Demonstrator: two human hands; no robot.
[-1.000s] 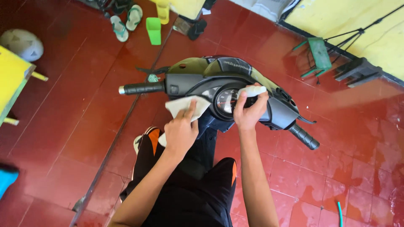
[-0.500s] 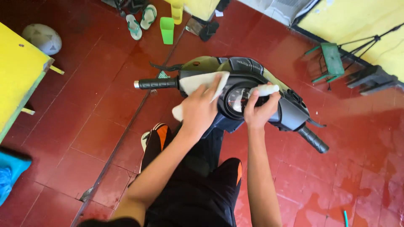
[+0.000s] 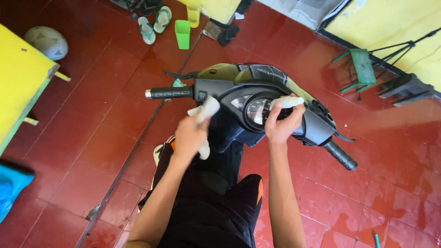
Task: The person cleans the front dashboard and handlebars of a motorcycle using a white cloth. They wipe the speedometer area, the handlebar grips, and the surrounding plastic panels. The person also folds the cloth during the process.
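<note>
One scooter [image 3: 248, 98] stands on the red tiled floor [image 3: 92, 133], seen from above by the person seated on it. Two rubber grips show, the left grip [image 3: 170, 93] and the right grip [image 3: 341, 155], and one round speedometer dial [image 3: 260, 111] sits in the dark dash between them.

There are two white cloths. The left hand [image 3: 190, 137] has its fingers closed around a white cloth [image 3: 206, 112], which pokes up from the fist toward the dash just left of the dial; the hand and cloth are motion-blurred, so whether the cloth touches the panel cannot be told. A bit more of that cloth hangs below the fist. The right hand [image 3: 281, 125] rests on the dash just right of the dial, fingers curled on a rolled white cloth [image 3: 287, 102] pinched at the top of the hand.

On the floor beyond the scooter lie two green sandals [image 3: 155, 24], one green cup [image 3: 183, 34] and one yellow cup [image 3: 194, 15], its top cut off by the frame. One pale ball [image 3: 46, 42] lies at far left beside a yellow worktop [image 3: 20, 80], only partly in view. A green folding stool [image 3: 360, 68] and a dark tripod [image 3: 404, 46] stand at right. Something blue [image 3: 11, 188] is cut off at the left edge and cannot be made out.
</note>
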